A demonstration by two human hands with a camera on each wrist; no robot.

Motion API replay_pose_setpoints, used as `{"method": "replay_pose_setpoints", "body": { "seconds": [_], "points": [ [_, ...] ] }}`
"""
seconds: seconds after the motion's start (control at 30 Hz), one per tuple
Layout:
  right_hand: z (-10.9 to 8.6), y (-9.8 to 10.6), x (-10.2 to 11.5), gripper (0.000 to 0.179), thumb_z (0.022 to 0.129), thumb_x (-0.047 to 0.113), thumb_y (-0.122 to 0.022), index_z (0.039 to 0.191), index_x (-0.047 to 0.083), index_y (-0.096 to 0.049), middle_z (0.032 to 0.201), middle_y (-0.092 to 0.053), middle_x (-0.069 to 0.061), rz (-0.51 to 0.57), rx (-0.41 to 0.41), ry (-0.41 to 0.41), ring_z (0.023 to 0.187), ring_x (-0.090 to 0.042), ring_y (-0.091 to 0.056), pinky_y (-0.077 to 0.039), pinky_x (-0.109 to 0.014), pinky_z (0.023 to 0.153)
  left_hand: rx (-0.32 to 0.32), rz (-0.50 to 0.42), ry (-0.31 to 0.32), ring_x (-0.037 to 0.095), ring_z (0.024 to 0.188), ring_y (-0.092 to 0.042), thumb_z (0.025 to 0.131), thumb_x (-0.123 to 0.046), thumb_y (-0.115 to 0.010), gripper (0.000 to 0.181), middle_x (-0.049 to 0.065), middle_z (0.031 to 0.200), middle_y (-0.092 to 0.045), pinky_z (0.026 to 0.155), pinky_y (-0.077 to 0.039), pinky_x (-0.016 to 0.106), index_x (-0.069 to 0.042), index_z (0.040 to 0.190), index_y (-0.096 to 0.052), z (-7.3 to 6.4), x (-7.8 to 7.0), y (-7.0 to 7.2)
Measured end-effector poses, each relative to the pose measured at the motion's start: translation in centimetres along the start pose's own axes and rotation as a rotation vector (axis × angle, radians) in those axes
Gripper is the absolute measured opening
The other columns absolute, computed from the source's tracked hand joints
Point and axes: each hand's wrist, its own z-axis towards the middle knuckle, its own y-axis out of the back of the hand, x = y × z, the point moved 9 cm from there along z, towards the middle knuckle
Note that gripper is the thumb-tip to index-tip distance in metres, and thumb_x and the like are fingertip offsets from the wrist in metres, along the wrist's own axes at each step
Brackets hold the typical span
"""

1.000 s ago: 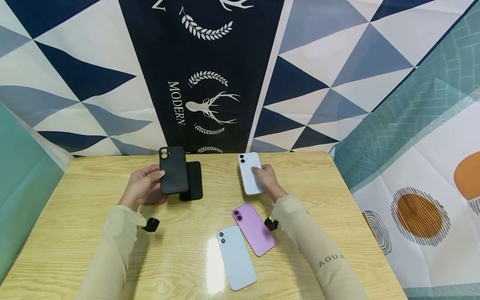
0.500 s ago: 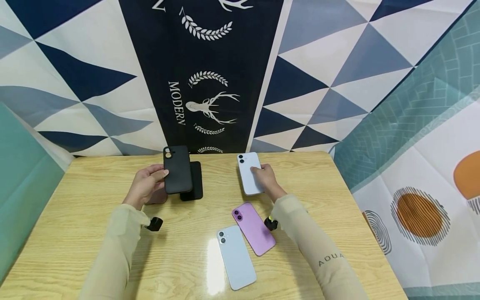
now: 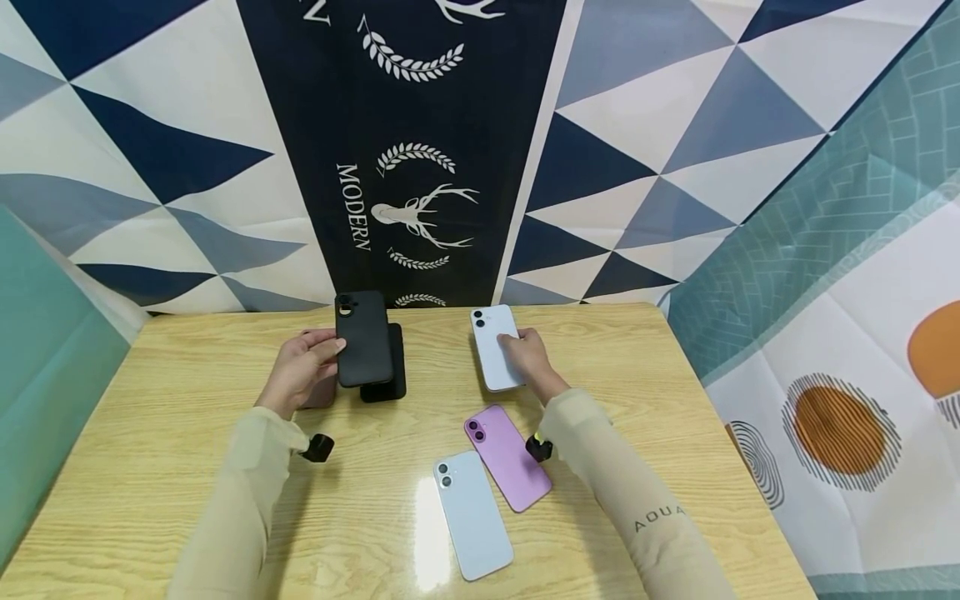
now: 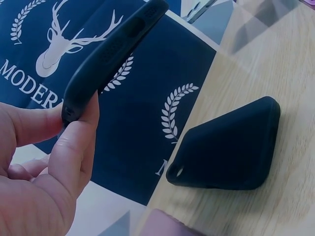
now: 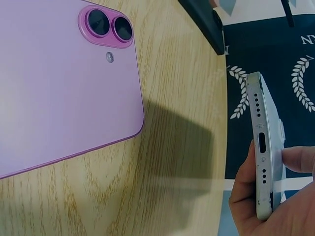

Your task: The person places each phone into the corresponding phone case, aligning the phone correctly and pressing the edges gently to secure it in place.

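My left hand [image 3: 298, 367] pinches a black phone case [image 3: 363, 337] by its left edge, thumb on its back. Table wood shows through its camera cutout. Behind it, a second black phone case [image 4: 231, 147] lies on the table, partly covered in the head view. A dusty-pink phone or case [image 3: 322, 394] lies below the left fingers, mostly hidden. At the table's far side, my right hand [image 3: 529, 360] grips a white phone [image 3: 491, 346], back upward, thumb on the back. The right wrist view shows its charging port [image 5: 262, 142] and speaker holes.
A purple phone [image 3: 510, 458] lies nearer on the wooden table [image 3: 637, 358], camera side up. Touching or close beside it lies a pale blue phone [image 3: 472, 517]. A patterned cloth [image 3: 420, 125] hangs behind the table's far edge.
My left hand has carried the black phone case to the right, covering more of the black case on the table. The white phone in my right hand has shifted slightly left.
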Motion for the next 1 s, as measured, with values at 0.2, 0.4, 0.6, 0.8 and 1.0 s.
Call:
{"method": "replay_pose_setpoints", "body": {
  "seconds": [0.2, 0.4, 0.6, 0.8, 1.0],
  "points": [
    [0.2, -0.1, -0.2, 0.048, 0.093, 0.025, -0.052, 0.130, -0.003, -0.040, 0.118, -0.050, -0.019, -0.001, -0.003, -0.003, 0.088, -0.022, -0.053, -0.053, -0.032, 0.075, 0.020, 0.008, -0.004, -0.001, 0.074, -0.053, 0.095, -0.022, -0.055, 0.057, -0.010, 0.101, -0.052, 0.067, -0.051, 0.013, 0.001, 0.142, -0.033, 0.1, 0.0, -0.5],
    [0.2, 0.0, -0.2, 0.048, 0.093, 0.024, -0.052, 0.130, -0.004, -0.040, 0.118, -0.050, -0.020, 0.000, -0.009, 0.002, 0.088, -0.022, -0.053, -0.054, -0.033, 0.074, 0.029, 0.042, -0.006, -0.003, 0.078, -0.054, 0.096, -0.023, -0.053, 0.057, -0.001, 0.117, -0.049, 0.073, -0.052, 0.015, -0.001, 0.144, -0.031, 0.0, -0.1, -0.9],
    [0.1, -0.2, -0.1, 0.048, 0.093, 0.025, -0.052, 0.130, -0.003, -0.039, 0.119, -0.050, -0.019, 0.005, 0.002, -0.004, 0.090, -0.023, -0.053, -0.054, -0.033, 0.076, 0.035, 0.024, -0.012, -0.003, 0.073, -0.055, 0.095, -0.021, -0.054, 0.057, -0.009, 0.105, -0.055, 0.067, -0.052, 0.014, 0.000, 0.143, -0.033, 0.1, -0.3, -1.2],
    [-0.1, -0.4, 0.1, 0.047, 0.094, 0.025, -0.050, 0.130, -0.002, -0.039, 0.119, -0.049, -0.019, -0.009, 0.009, -0.006, 0.093, -0.024, -0.054, -0.053, -0.033, 0.076, 0.046, 0.027, -0.022, -0.002, 0.070, -0.054, 0.095, -0.021, -0.055, 0.055, -0.007, 0.104, -0.055, 0.064, -0.050, 0.013, 0.001, 0.142, -0.035, 0.5, -0.3, -1.7],
    [-0.3, -0.5, 0.3, 0.048, 0.094, 0.025, -0.050, 0.132, -0.002, -0.038, 0.121, -0.048, -0.019, -0.015, 0.008, -0.014, 0.096, -0.025, -0.054, -0.052, -0.035, 0.080, 0.060, 0.038, -0.055, -0.004, 0.073, -0.056, 0.096, -0.019, -0.052, 0.053, 0.021, 0.138, -0.045, 0.063, -0.050, 0.012, 0.002, 0.142, -0.034, 0.5, -0.6, -2.3]
  ]
}}
